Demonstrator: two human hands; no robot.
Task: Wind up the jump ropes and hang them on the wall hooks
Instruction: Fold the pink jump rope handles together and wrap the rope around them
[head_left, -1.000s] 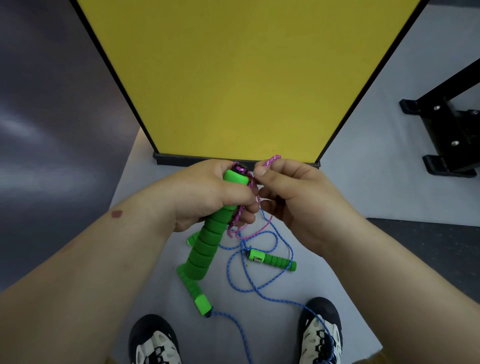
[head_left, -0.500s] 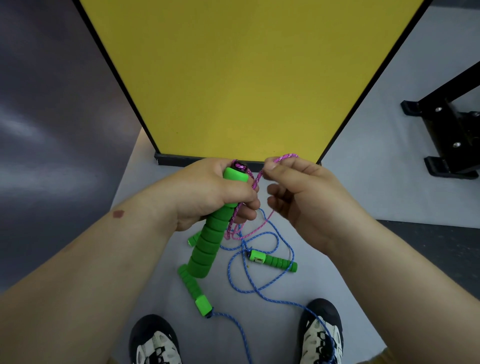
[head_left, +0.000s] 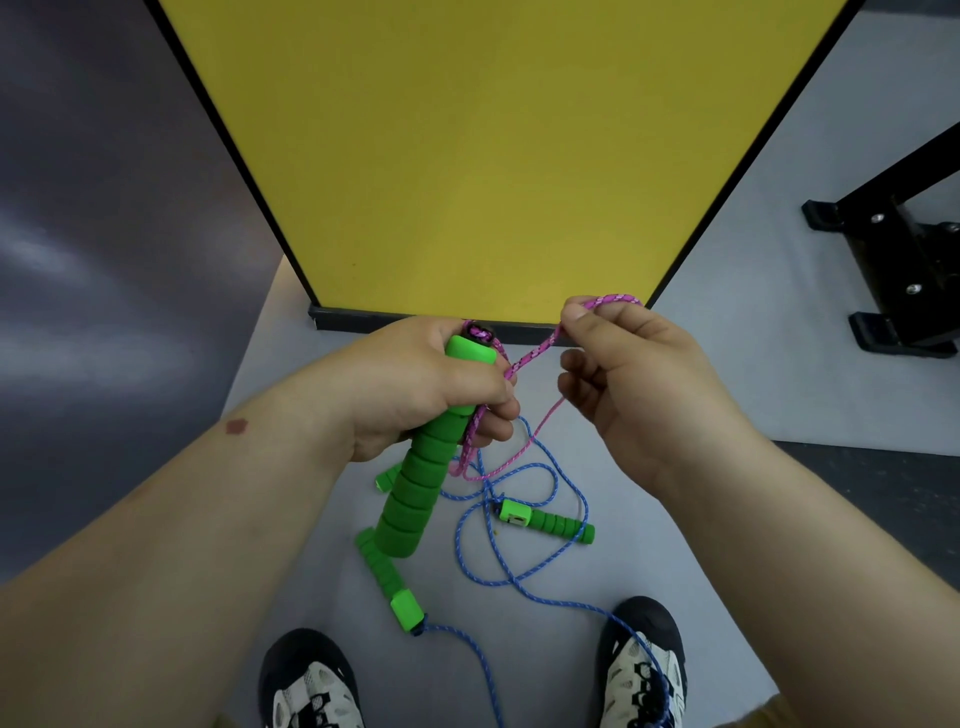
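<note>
Left hand (head_left: 415, 387) grip is clamped around the green handle (head_left: 415, 488), right hand (head_left: 623, 374) pinching the pink rope (head_left: 535, 351) just beside it. The blue rope (head_left: 519, 525) is loose on the floor, right under the dangling pink slack. I'd guess pink snags blue while winding and drags it into a knot.

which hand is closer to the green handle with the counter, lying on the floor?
Left. The left hand hangs up-left of the counter handle; the right hand sits higher, up-right, pinching the pink rope.
</note>
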